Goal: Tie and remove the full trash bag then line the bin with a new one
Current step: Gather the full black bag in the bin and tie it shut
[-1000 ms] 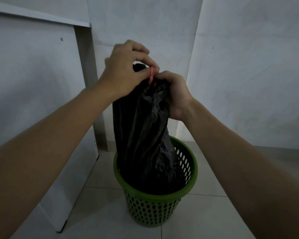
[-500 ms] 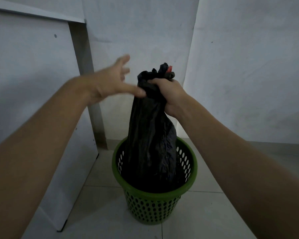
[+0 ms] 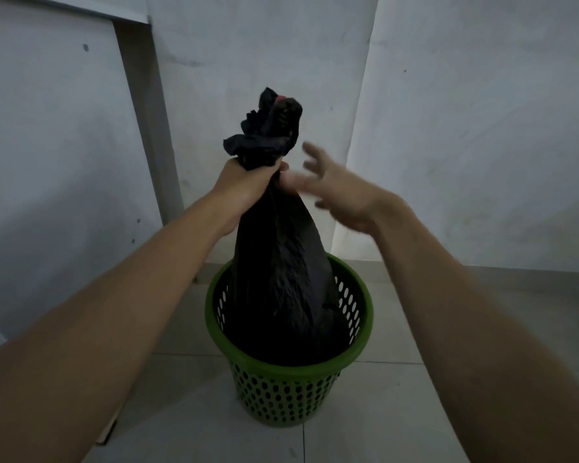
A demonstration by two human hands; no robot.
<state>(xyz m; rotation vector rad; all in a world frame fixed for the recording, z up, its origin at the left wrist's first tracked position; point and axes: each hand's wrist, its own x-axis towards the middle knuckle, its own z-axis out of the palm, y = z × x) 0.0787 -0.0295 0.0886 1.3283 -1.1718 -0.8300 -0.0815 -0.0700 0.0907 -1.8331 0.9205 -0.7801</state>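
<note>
Bag (image 3: 274,262) now left-held; tiled floor (image 3: 381,412), white walls (image 3: 482,128)

White panel (image 3: 57,155) crowds the bin (image 3: 286,394) on its left; walls close behind; floor (image 3: 381,429) right of it lies open.

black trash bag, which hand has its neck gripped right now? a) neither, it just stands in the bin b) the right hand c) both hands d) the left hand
d: the left hand is fisted around the gathered neck of the black trash bag, while the right hand is open and blurred beside it; the bag's bottom sits inside the green bin.
</note>
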